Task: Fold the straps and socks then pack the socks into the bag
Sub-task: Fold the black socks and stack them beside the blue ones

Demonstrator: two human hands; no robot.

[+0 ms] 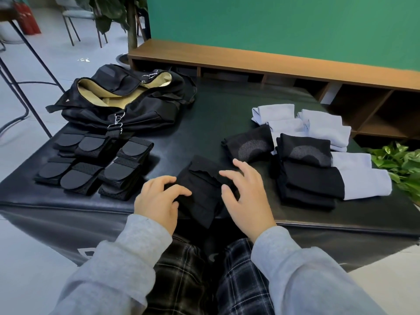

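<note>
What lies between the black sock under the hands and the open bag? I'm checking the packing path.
Nothing visible: bare tabletop runs from the black sock to the bag; folded straps lie left of that line.

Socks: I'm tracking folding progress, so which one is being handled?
The black sock at the front edge, between both hands; the others sit stacked to its right.

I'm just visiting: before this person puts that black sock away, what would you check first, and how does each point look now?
1. Black sock folded: cannot tell, still being handled.
2. Left hand on the sock: ok, fingers rest on its left edge.
3. Right hand on it: ok, fingers at its right edge.
4. Bag open: ok, tan lining shows.
5. Straps folded: ok, bundled beside the bag.
6. Other socks folded: ok, stacked on the right.
</note>
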